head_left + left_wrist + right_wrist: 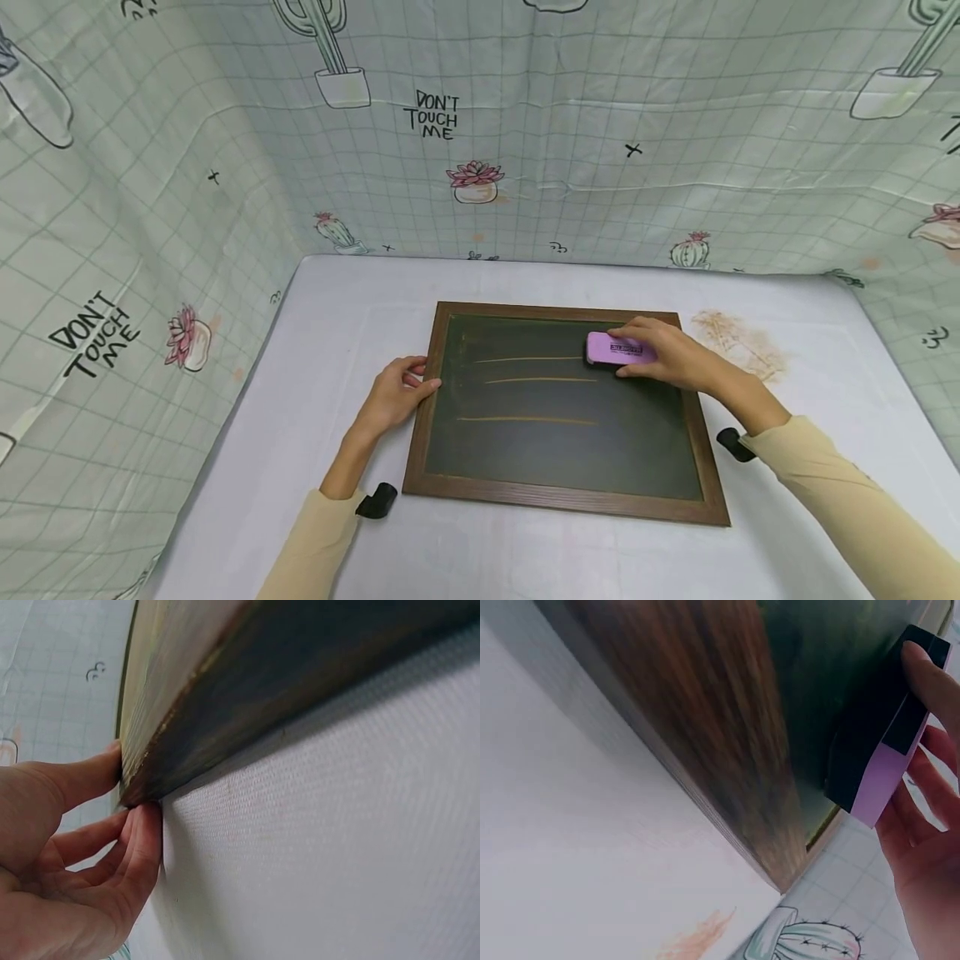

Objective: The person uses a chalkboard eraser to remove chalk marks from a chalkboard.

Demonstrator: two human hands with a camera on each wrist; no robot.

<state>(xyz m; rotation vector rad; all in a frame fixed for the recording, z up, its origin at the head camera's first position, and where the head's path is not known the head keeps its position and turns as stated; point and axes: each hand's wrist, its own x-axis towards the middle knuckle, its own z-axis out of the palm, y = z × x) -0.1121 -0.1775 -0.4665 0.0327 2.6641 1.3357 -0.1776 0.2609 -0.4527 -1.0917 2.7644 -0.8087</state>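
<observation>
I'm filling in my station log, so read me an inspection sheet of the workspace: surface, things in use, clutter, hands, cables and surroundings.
Surface: white table, with a brownish stain right of the board.
Things in use: dark board with a brown frame, lying flat, three yellowish lines on it; pink and black eraser at its upper right.
Clutter: nothing seen.
Hands: left hand pinches the frame's left side; right hand holds the eraser.
Cables: nothing seen; a black device at each wrist.
Surroundings: pale checked cloth with plant drawings, behind and on both sides.
</observation>
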